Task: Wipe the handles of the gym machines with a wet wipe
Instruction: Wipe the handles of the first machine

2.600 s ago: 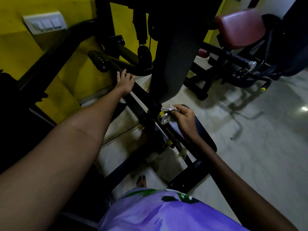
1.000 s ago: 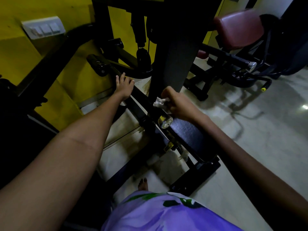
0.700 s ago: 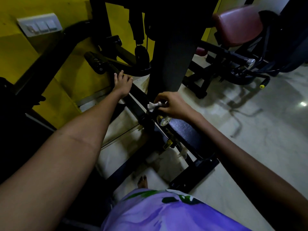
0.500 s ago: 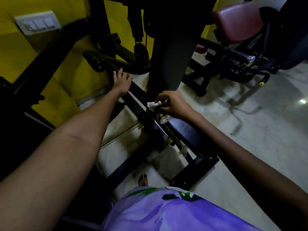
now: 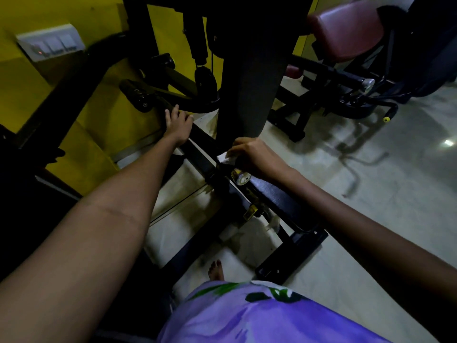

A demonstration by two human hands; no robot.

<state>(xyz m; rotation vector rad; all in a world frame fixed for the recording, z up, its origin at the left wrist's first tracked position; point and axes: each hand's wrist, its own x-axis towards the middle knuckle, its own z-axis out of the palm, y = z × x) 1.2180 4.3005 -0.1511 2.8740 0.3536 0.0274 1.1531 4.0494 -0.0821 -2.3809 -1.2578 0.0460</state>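
— While she leans over the black machine frame [image 5: 197, 147], where has the wet wipe [image 5: 226, 159] got to?

— It's bunched in her right hand [image 5: 252, 157], fingers curled tight round it, pressed against the frame just above the silver knob [image 5: 241, 177]. Only a white corner pokes out.

— And the other hand?

— Her left hand [image 5: 179, 126] lies flat on the frame farther up, fingers straight and spread, gripping nothing. Just beyond it sits a black roller handle [image 5: 134, 95].

— Anything else near the frame?

— A dark padded seat [image 5: 277, 194] runs down from the knob, under her right forearm. Behind the frame stands a yellow wall [image 5: 103, 120] with a switch plate [image 5: 50, 42]; off to the far side, a maroon pad [image 5: 346, 28] on another machine.
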